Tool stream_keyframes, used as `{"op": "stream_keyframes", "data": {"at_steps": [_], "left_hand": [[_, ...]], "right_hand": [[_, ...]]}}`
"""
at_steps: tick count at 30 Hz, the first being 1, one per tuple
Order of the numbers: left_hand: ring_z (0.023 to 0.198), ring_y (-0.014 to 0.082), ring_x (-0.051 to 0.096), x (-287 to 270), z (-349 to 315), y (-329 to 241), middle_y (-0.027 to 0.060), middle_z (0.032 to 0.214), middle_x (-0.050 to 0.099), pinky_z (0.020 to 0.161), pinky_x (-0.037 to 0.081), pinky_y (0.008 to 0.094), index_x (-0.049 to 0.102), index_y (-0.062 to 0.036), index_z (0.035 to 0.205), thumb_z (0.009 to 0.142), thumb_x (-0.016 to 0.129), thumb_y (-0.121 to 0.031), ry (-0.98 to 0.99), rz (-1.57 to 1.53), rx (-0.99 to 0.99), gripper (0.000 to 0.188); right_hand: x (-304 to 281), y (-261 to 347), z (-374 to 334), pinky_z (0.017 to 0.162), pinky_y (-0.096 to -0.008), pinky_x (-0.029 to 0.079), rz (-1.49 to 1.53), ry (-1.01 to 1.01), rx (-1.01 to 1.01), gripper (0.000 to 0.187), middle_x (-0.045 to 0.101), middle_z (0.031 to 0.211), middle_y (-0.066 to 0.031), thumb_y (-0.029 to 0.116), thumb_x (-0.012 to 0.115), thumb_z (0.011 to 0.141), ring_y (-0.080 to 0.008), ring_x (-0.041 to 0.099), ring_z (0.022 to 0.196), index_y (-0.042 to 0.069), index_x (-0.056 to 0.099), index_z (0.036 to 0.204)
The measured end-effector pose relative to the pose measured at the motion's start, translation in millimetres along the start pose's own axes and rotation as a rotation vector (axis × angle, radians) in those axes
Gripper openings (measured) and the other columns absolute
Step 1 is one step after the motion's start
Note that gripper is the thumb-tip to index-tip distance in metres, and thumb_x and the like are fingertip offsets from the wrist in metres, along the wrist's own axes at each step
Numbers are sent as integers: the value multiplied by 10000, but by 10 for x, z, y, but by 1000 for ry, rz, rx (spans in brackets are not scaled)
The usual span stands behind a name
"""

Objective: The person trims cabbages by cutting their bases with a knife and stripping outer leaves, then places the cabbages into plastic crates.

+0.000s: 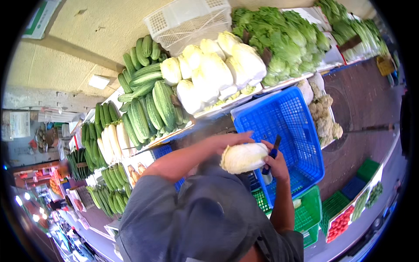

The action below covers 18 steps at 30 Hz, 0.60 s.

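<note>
A pale napa cabbage (244, 158) is held in front of my body, lying almost level beside the blue crate. My left hand (233, 140) grips it along its far left side, thumb side hidden, with some fingertips showing past it. My right hand (276, 165) is closed around a knife (273, 153) with a dark blue and black handle. Its pale blade seems to point down toward me, partly covered by the hand. The fingers of this hand also touch the right end of the cabbage.
A large blue plastic crate (301, 131) stands right of my hands, with a green crate (309, 214) below it. Beyond lie napa cabbages (211, 72), cucumbers (139, 118), lettuce (288, 43) and cauliflowers (324, 118). A white perforated basket (187, 24) sits against the wall.
</note>
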<state>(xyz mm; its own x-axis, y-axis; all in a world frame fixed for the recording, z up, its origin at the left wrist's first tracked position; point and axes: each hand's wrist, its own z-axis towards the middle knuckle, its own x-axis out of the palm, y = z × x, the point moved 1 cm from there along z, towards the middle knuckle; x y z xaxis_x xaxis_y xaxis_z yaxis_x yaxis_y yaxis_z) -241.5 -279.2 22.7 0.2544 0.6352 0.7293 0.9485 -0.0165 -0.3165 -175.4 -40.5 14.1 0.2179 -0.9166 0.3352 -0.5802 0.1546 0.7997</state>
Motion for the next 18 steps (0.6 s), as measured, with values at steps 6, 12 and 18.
{"op": "stream_keyframes", "data": {"at_steps": [6, 12, 18], "left_hand": [[1318, 237, 451, -470, -1082, -354, 99, 1419, 487, 1105, 352, 425, 382, -45, 1446, 837, 84, -805, -345, -154, 418, 1018], [1197, 313, 548, -1124, -1443, -602, 179, 1311, 542, 1017, 458, 441, 339, 2, 1428, 793, 719, -536, -636, 213, 976, 914], [987, 239, 645, -1451, -1430, -1258, 192, 1133, 627, 822, 532, 340, 496, 91, 1263, 882, 650, -239, -923, -61, 739, 527]], "right_hand": [[900, -216, 1042, 449, -259, 392, 379, -80, 115, 489, 607, 823, -47, 379, 540, 957, -99, 463, 493, -10, 525, 1252], [1793, 26, 1614, 474, -338, 436, 462, -186, 329, 387, 582, 707, -85, 387, 470, 1003, -184, 451, 445, 17, 579, 1034], [1751, 95, 1677, 560, -320, 532, 230, -80, 193, 471, 692, 1017, -157, 294, 534, 986, -112, 477, 480, -41, 463, 1310]]}}
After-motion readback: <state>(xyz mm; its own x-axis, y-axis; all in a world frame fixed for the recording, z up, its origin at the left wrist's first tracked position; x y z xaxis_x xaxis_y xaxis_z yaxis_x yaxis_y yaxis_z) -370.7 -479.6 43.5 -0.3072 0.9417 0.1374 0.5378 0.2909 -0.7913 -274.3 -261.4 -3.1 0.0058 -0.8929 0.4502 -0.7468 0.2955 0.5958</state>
